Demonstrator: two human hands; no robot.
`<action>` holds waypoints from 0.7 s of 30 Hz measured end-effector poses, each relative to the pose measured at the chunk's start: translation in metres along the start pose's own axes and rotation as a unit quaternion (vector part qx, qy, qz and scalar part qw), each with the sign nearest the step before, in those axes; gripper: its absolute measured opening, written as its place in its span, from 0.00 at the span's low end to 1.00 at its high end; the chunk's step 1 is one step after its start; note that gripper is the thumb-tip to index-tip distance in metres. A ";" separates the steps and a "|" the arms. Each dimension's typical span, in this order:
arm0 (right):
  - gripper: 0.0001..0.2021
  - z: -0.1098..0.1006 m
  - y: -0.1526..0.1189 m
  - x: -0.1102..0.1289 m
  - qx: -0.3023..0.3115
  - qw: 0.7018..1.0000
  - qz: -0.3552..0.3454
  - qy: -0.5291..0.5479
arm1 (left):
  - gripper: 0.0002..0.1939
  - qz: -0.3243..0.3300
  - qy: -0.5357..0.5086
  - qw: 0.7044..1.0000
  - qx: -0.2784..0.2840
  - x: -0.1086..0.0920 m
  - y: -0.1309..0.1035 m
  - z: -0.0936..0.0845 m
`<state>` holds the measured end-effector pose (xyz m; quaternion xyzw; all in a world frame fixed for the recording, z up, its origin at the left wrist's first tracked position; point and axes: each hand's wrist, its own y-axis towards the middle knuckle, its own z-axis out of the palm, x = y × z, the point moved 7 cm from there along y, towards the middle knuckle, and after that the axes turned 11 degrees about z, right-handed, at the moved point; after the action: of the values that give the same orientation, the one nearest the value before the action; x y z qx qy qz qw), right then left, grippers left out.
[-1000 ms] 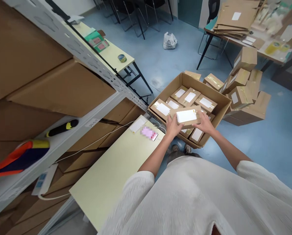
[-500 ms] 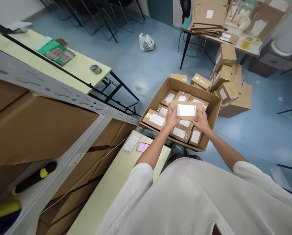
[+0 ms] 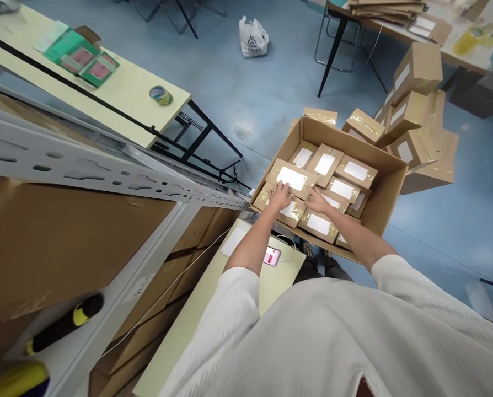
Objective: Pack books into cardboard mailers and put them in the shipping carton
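A small cardboard box (image 3: 273, 170) with a white label lies on top of other boxes at the left side of a large open carton (image 3: 389, 196). My left hand (image 3: 280, 197) rests on its near edge, fingers spread over the cardboard and the label's border. At the box's right end, my right hand (image 3: 319, 202) has its thumb and fingers closed about the corner. Several labelled, taped boxes fill the carton around it, among them a box (image 3: 359, 170) at the back right and a box (image 3: 319, 225) near the front. My forearms hide some of them.
More taped boxes (image 3: 418, 69) are stacked on the floor behind the carton. A pale table (image 3: 205, 309) holding a phone (image 3: 272, 256) stands at left front, beside a metal shelf (image 3: 106, 176). A tape roll (image 3: 161, 96) sits on another table; a plastic bag (image 3: 253, 37) lies on the floor.
Both hands have lowered the small box leftward onto the boxes in the carton. My left fingers have spread on it. The view has tilted down and closer.
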<state>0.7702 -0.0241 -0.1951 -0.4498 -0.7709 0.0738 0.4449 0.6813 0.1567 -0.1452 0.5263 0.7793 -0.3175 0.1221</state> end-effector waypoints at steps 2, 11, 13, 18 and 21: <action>0.52 0.005 0.004 0.001 -0.008 1.000 0.005 0.002 | 0.37 0.009 0.010 1.000 -0.012 0.005 -0.009 0.012; 0.50 -0.004 -0.007 -0.002 0.034 0.999 -0.001 0.025 | 0.40 0.043 0.058 0.997 0.011 -0.003 -0.028 0.037; 0.48 -0.005 -0.013 -0.004 0.027 0.999 -0.005 0.021 | 0.39 0.050 0.064 0.997 0.015 -0.006 -0.032 0.039; 0.42 -0.011 -0.038 -0.015 0.004 1.000 0.019 0.025 | 0.36 0.057 0.057 0.997 -0.005 -0.020 -0.046 0.040; 0.39 -0.018 -0.055 -0.020 -0.009 0.999 0.009 0.036 | 0.35 0.065 0.048 0.996 -0.028 -0.035 -0.056 0.038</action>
<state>0.7529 -0.0763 -0.1683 -0.4631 -0.7509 0.0550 0.4676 0.6404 0.0932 -0.1354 0.5869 0.7568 -0.2614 0.1201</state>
